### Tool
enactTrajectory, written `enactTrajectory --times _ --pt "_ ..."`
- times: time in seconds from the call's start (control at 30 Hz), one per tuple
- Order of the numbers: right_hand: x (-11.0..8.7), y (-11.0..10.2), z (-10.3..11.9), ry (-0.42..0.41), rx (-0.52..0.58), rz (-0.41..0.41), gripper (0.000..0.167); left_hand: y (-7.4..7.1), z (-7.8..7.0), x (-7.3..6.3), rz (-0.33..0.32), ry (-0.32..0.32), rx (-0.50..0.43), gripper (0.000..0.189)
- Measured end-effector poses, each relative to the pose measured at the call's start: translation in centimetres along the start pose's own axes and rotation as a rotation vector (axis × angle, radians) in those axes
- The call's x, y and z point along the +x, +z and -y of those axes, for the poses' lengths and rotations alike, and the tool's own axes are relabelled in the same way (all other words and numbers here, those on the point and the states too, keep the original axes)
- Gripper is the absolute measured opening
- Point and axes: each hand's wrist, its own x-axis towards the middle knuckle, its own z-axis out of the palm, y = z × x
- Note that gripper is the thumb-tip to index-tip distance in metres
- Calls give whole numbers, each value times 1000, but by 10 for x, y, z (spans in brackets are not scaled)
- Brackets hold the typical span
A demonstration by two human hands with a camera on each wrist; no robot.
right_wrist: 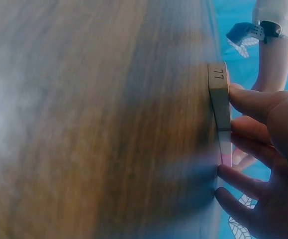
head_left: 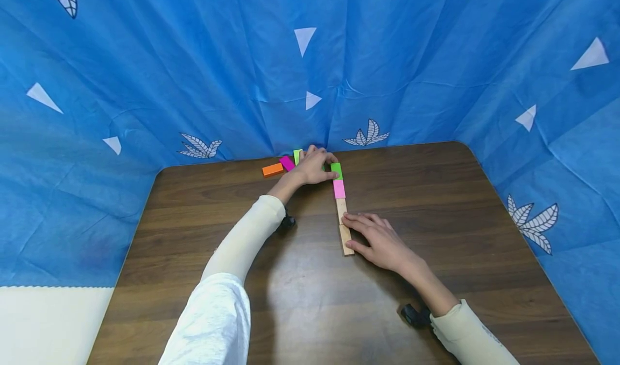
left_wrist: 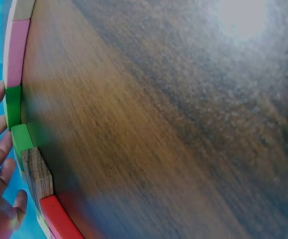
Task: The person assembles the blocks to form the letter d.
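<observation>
The right hand [head_left: 380, 241], loosely spread, touches the wood blocks [head_left: 345, 236] on the worktop [head_left: 436, 192]; beyond, a pink block [head_left: 339, 189], then a green block [head_left: 337, 169] under the left hand's [head_left: 312, 167] touch (pinched or not, I can't tell); seemingly lining up, which calls for gentle, even pressure

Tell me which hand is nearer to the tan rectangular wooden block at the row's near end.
Right. The right hand touches the tan rectangular wooden block at its right side; the left hand is apart from it, farther up the row.
</observation>
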Motion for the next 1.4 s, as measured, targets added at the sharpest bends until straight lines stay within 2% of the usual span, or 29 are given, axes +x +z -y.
enactTrajectory --times 0.2,0.33,0.6,0.83,1.1,1.4 --pt "1 0 1 -4 -1 0 62 0 3 -2 -12 3 -12 50" --pt "1 0 1 0 -7 4 62 -2 9 -7 -43 -7 -34 51" --pt "0 0 1 -5 0 -4 62 -13 33 -37 -107 -48 -35 48" --pt "0 0 2 -5 -1 -9 62 -16 42 -54 -90 -97 26 60" --pt "1 1 1 -3 -7 -8 63 -14 40 -52 -72 -133 126 64" --pt "0 1 2 -7 0 -12 62 -16 36 -50 -51 -134 150 57"
